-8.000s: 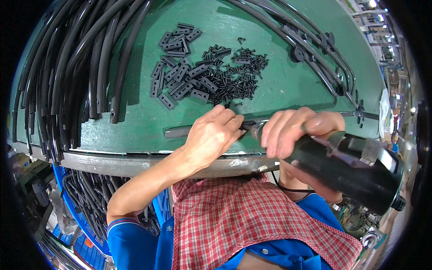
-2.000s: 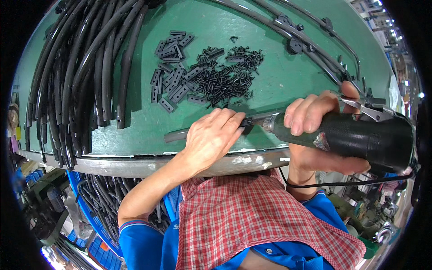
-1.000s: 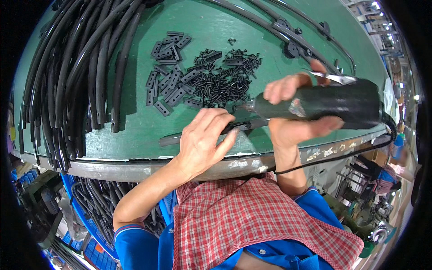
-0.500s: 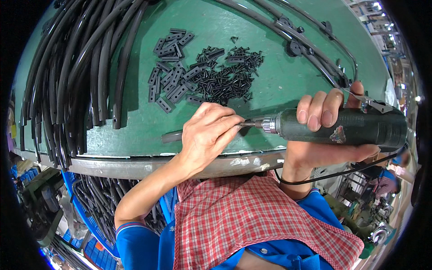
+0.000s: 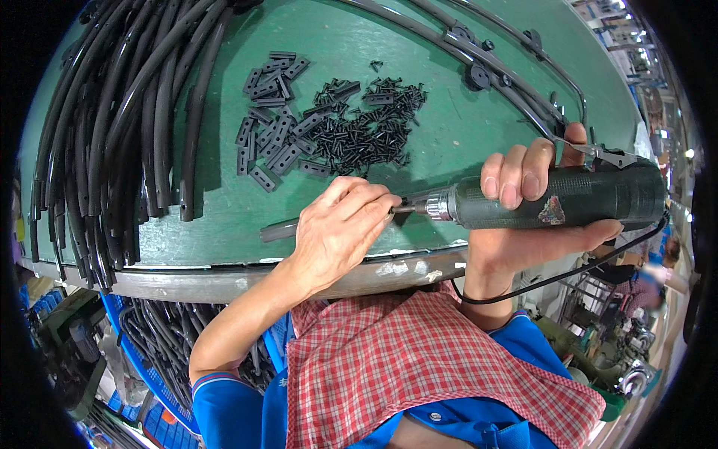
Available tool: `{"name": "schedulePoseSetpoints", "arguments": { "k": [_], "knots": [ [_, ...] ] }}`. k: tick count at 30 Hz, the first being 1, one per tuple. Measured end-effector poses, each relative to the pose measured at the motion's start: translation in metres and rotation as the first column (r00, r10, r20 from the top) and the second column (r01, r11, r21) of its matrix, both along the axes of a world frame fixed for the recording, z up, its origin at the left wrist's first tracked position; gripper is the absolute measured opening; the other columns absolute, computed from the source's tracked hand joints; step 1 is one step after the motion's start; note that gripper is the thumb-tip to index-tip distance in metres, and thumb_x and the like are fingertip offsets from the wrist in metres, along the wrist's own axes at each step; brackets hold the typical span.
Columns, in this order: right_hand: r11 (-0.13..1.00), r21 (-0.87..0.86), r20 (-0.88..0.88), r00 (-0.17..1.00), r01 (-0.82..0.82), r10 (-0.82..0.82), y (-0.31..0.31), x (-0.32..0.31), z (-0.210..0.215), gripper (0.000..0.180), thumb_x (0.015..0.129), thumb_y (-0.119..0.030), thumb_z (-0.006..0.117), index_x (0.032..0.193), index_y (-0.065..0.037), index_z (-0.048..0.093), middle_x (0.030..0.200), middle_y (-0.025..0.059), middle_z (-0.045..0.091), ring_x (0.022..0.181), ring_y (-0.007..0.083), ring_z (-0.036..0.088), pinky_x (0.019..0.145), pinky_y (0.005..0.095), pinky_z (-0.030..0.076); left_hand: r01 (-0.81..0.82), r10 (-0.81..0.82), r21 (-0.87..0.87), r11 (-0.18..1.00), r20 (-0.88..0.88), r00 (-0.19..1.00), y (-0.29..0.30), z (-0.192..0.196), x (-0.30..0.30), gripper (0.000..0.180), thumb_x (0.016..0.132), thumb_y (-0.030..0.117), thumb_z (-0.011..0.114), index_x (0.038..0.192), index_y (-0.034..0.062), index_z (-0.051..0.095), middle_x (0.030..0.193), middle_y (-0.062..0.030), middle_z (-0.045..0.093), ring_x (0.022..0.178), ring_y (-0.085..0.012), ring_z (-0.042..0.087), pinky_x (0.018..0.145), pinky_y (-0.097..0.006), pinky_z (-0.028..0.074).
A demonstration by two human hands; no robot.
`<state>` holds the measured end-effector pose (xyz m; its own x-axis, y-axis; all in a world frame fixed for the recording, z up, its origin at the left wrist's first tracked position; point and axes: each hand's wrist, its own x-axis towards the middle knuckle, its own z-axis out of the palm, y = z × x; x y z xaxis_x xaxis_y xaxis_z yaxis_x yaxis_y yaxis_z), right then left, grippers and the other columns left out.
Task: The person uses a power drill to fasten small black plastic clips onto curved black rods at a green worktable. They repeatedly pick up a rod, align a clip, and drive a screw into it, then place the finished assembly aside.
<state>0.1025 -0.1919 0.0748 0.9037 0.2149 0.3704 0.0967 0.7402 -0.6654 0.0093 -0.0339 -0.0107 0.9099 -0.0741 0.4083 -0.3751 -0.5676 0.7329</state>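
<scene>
My right hand is wrapped round a dark green electric screwdriver, held level with its bit pointing left. The tip of the silver-collared bit meets the fingertips of my left hand. Those fingers are closed round a black tube, whose end sticks out to the left of the hand. Whatever small part sits at the bit tip is mostly hidden by the fingers. Just beyond my left hand lie a heap of black screws and a pile of flat black two-holed blocks.
Many black curved tubes are bundled on the green table at the left. Bent tubes with round fittings lie at the far right. A black cord hangs from the screwdriver. Below the metal table edge, a blue basket holds more tubes.
The whole scene has shifted slightly left in the picture. Both hands keep their grips, and the screwdriver bit stays at the left fingertips.
</scene>
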Motion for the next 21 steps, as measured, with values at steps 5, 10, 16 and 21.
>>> {"name": "schedulePoseSetpoints", "arguments": {
  "k": [5,10,16,21],
  "knots": [
    [0.998,-0.048,0.014,0.999,0.03,-0.029,0.003,-0.002,0.002,0.096,0.078,-0.076,0.053,0.136,-0.001,0.038,0.071,0.004,0.045,0.057,0.0161,0.048,0.056,0.0334,0.041,-0.019,0.019,0.004,1.0,-0.049,0.999,0.003,0.007,0.0,0.035,0.074,0.01,0.07,0.108,0.0034,0.062,0.104,-0.0104,0.061,0.093,-0.0296,0.057,0.08,-0.038,0.05],
    [0.989,-0.148,0.146,0.989,0.012,0.01,0.009,-0.007,0.001,0.102,0.074,-0.081,0.051,0.137,-0.002,0.037,0.072,0.0048,0.048,0.056,0.0176,0.051,0.053,0.0346,0.042,-0.01,0.025,0.097,0.995,-0.163,0.986,0.002,0.001,-0.003,0.032,0.074,0.013,0.071,0.101,0.0012,0.06,0.101,-0.0116,0.06,0.092,-0.0305,0.057,0.077,-0.039,0.049],
    [0.931,-0.334,0.224,0.947,-0.149,0.232,0.02,-0.01,0.006,0.073,0.081,-0.053,0.061,0.129,-0.002,0.043,0.07,0.0104,0.056,0.059,0.0229,0.057,0.056,0.0382,0.048,-0.015,0.011,-0.031,0.999,-0.121,0.993,0.005,-0.005,-0.005,0.028,0.074,0.01,0.07,0.099,-0.0007,0.063,0.097,-0.0134,0.061,0.088,-0.031,0.059,0.076,-0.039,0.05],
    [0.843,-0.388,0.209,0.855,-0.374,0.475,0.025,-0.004,-0.001,0.032,0.088,-0.021,0.066,0.108,0.003,0.057,0.074,0.0181,0.065,0.059,0.025,0.062,0.057,0.038,0.05,-0.046,0.042,-0.035,0.998,-0.101,0.994,0.004,-0.01,-0.004,0.026,0.072,0.01,0.072,0.094,-0.0019,0.066,0.091,-0.0108,0.062,0.087,-0.0267,0.058,0.076,-0.034,0.051]
  ]
}}
